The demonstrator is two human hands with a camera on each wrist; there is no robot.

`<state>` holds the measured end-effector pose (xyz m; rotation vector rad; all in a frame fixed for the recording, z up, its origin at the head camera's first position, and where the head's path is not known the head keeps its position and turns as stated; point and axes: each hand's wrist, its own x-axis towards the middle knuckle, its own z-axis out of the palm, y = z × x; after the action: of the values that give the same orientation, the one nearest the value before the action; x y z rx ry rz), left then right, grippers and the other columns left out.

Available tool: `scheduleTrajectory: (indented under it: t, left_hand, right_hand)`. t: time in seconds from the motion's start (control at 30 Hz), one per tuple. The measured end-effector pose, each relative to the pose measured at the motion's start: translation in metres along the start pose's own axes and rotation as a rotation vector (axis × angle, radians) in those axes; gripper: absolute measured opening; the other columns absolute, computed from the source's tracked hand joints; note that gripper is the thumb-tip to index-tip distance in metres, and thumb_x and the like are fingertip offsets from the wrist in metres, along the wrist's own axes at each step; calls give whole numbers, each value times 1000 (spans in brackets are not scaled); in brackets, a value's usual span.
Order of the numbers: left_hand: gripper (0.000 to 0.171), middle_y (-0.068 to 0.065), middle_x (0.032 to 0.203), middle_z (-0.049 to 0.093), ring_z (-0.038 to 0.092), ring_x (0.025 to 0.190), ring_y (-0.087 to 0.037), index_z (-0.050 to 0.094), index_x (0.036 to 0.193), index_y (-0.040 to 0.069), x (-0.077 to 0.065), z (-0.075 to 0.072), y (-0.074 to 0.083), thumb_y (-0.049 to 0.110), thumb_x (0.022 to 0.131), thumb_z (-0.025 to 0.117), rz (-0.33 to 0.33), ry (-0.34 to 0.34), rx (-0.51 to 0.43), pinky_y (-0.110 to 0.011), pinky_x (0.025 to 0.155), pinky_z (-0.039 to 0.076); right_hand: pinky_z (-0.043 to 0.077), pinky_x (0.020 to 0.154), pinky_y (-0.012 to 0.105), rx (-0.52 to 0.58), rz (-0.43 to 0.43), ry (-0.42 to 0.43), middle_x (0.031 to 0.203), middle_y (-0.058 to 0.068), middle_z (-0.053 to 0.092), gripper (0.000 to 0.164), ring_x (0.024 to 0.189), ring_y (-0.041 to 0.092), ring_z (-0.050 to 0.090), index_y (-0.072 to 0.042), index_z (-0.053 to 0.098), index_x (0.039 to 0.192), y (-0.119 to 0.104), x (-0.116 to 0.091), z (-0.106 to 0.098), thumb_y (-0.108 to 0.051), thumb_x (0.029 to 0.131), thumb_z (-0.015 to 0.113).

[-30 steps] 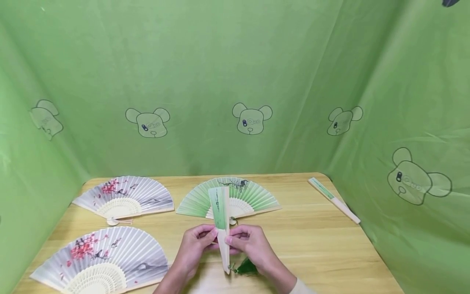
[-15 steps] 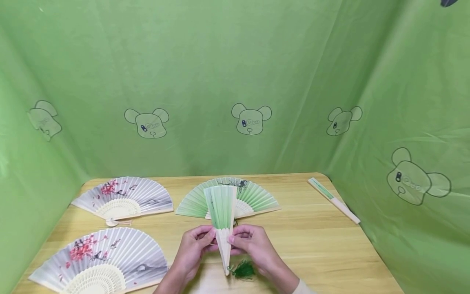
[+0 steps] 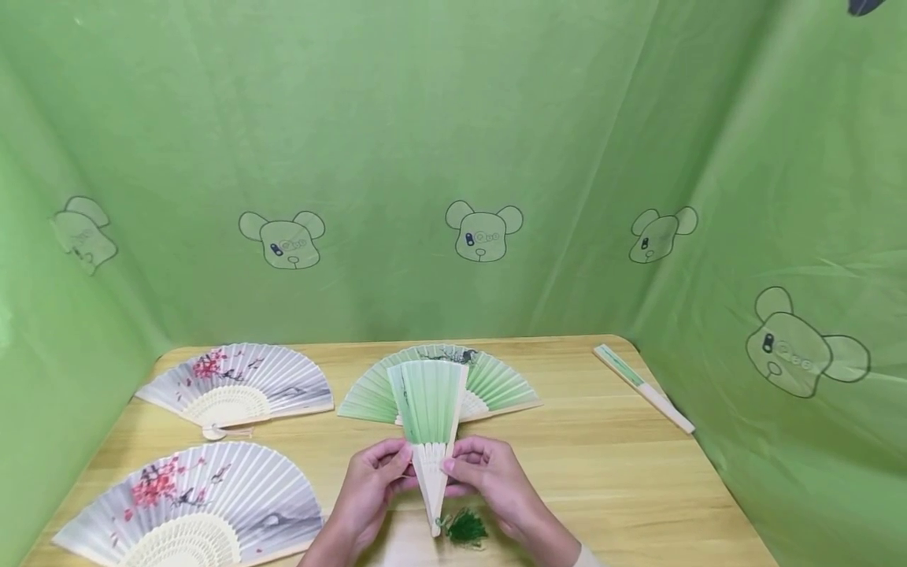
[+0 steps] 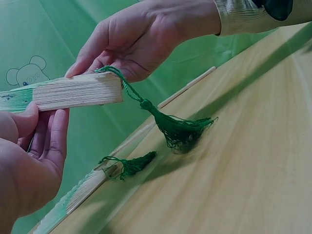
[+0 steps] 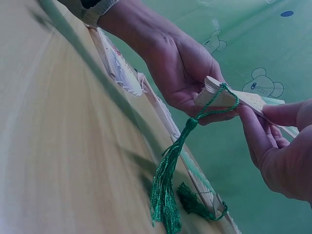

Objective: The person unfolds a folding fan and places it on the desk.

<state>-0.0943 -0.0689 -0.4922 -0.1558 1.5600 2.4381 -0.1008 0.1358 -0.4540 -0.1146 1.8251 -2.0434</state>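
Note:
A partly spread green folding fan [image 3: 428, 402] is held upright above the near middle of the table. My left hand [image 3: 375, 480] pinches the fan's left edge between thumb and fingers. On the opposite edge, the thumb and fingers of my right hand [image 3: 492, 480] pinch the pale ribs. A dark green tassel [image 4: 178, 129] hangs by its cord from the pivot end, plain to see in both wrist views. Behind the held fan, a fully spread green fan [image 3: 503, 386] with a dark branch print lies on the table, its middle partly covered.
Two spread grey fans with red blossoms lie at the left, one far [image 3: 298, 378] and one near [image 3: 276, 488]. A closed green fan [image 3: 641, 386] lies along the right edge of the wooden table [image 3: 602, 488]. Green cloth walls [image 3: 397, 142] enclose the table.
The held fan has widened from a narrow, nearly closed strip to a wedge, its right edge moving right and its left edge left. Both hands keep their pinch.

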Motion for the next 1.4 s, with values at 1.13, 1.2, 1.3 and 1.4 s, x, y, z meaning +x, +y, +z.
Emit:
scheduleTrajectory:
  t: [1.13,1.2,1.3,1.4]
  left_hand:
    - [33,-9,92,75,75,77,-19,58,121,-17,-14,-1,7,5,98,66,86,85,106,-38,78,71]
    - [33,-10,92,76,76,76,-19,58,120,-17,-15,-1,7,5,98,67,93,85,111,-39,77,71]
    - [32,-11,91,75,75,75,-19,57,119,-17,-15,0,9,5,97,67,111,85,118,-40,77,71]
    - [32,-11,89,75,75,74,-19,58,118,-17,-16,2,10,4,96,67,119,88,117,-41,76,71]
  right_hand:
    - [70,81,31,91,-15,9,88,2,68,19,82,14,72,5,57,104,4,-8,1,2,90,70]
    - [70,81,32,97,-15,15,87,2,69,20,82,14,72,4,57,103,4,-8,1,1,90,71]
    - [70,81,32,102,-18,24,88,3,69,18,82,13,72,2,57,103,3,-9,0,1,91,70]
    - [70,82,31,110,-23,24,88,2,69,17,82,13,71,0,56,103,2,-11,-2,0,92,70]
